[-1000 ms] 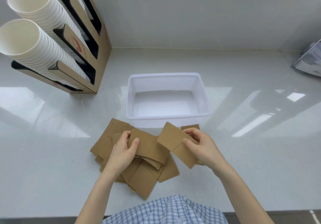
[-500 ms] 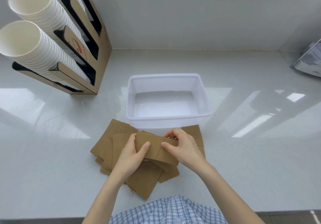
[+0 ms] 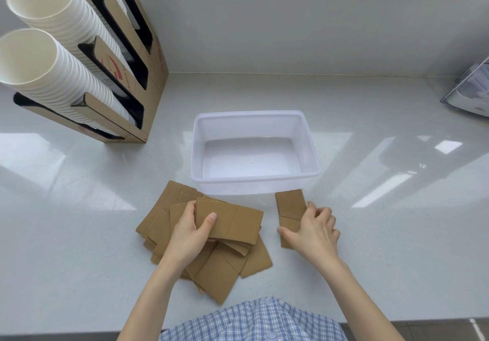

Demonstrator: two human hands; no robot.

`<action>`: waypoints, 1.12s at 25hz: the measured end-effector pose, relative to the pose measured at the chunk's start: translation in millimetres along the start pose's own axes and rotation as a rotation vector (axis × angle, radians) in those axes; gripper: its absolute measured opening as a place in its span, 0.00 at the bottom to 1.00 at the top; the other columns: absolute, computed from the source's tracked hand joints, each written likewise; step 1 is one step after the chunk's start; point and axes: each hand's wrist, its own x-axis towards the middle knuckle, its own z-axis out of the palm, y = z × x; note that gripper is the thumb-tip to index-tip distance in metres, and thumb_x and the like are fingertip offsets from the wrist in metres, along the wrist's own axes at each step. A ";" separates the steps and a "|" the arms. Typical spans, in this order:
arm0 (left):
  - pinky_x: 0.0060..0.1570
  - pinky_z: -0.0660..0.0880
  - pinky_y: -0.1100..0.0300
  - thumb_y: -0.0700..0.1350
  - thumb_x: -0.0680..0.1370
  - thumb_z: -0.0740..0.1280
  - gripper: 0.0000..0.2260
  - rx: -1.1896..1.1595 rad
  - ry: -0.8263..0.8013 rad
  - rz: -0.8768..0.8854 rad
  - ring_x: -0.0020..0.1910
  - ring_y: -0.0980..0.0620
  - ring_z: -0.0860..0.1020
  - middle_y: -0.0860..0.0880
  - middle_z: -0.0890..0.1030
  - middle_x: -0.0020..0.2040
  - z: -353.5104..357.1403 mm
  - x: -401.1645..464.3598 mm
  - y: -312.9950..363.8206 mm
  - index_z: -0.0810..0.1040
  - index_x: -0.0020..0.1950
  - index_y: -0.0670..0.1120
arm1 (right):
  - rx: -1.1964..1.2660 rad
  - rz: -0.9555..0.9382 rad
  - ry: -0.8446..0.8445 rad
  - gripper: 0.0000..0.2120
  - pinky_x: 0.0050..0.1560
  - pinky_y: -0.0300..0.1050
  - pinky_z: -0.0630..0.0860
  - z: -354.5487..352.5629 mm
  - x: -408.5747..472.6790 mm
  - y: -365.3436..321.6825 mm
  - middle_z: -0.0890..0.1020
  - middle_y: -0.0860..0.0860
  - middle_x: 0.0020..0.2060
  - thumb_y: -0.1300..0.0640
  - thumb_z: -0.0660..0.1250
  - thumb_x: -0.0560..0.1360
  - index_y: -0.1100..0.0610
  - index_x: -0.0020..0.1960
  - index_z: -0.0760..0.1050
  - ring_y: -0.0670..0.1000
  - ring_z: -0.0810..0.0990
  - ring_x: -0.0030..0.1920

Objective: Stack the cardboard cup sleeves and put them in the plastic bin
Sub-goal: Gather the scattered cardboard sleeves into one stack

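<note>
Two hands work over the white desk (image 3: 79,234), where the plastic bin (image 3: 254,181) sits empty at the centre, its open top within reach for loading. Near it, a loose pile of cup sleeves (image 3: 211,261) lies fanned out. The left hand (image 3: 190,234) has its grip clamped on a small squared-up stack (image 3: 232,224), likely to keep the edges aligned. The right hand (image 3: 315,229), fingers apart, rests on two stray sleeves (image 3: 289,205) at right, seemingly to gather them.
</note>
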 end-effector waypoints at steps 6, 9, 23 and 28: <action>0.61 0.71 0.48 0.49 0.76 0.62 0.17 0.035 -0.001 -0.020 0.58 0.49 0.74 0.49 0.76 0.57 -1.5 0.5 -0.9 0.67 0.63 0.46 | -0.028 -0.014 0.011 0.46 0.61 0.52 0.64 6.9 -0.5 -8.6 0.63 0.60 0.62 0.42 0.68 0.67 0.60 0.73 0.46 0.59 0.62 0.62; 0.62 0.71 0.46 0.50 0.76 0.61 0.18 0.038 -0.006 -0.020 0.59 0.48 0.74 0.48 0.76 0.59 -1.1 0.2 -1.5 0.66 0.64 0.46 | 0.045 -0.021 -0.023 0.46 0.62 0.50 0.64 6.8 -2.3 -8.6 0.61 0.60 0.62 0.48 0.68 0.68 0.61 0.73 0.43 0.60 0.62 0.62; 0.61 0.71 0.45 0.49 0.77 0.58 0.15 0.082 -0.015 -0.017 0.57 0.47 0.75 0.48 0.77 0.57 0.1 2.0 -2.0 0.67 0.63 0.46 | 0.336 -0.658 -0.205 0.35 0.63 0.39 0.62 -10.1 -21.3 -31.0 0.60 0.46 0.58 0.57 0.66 0.69 0.45 0.70 0.55 0.47 0.60 0.62; 0.50 0.70 0.59 0.51 0.79 0.53 0.10 -0.034 -0.005 -0.060 0.60 0.47 0.73 0.54 0.78 0.49 0.9 0.0 -3.1 0.72 0.50 0.51 | 0.178 -0.774 -0.145 0.33 0.66 0.40 0.62 -4.0 -17.5 -43.4 0.60 0.48 0.62 0.63 0.64 0.69 0.47 0.70 0.58 0.48 0.60 0.62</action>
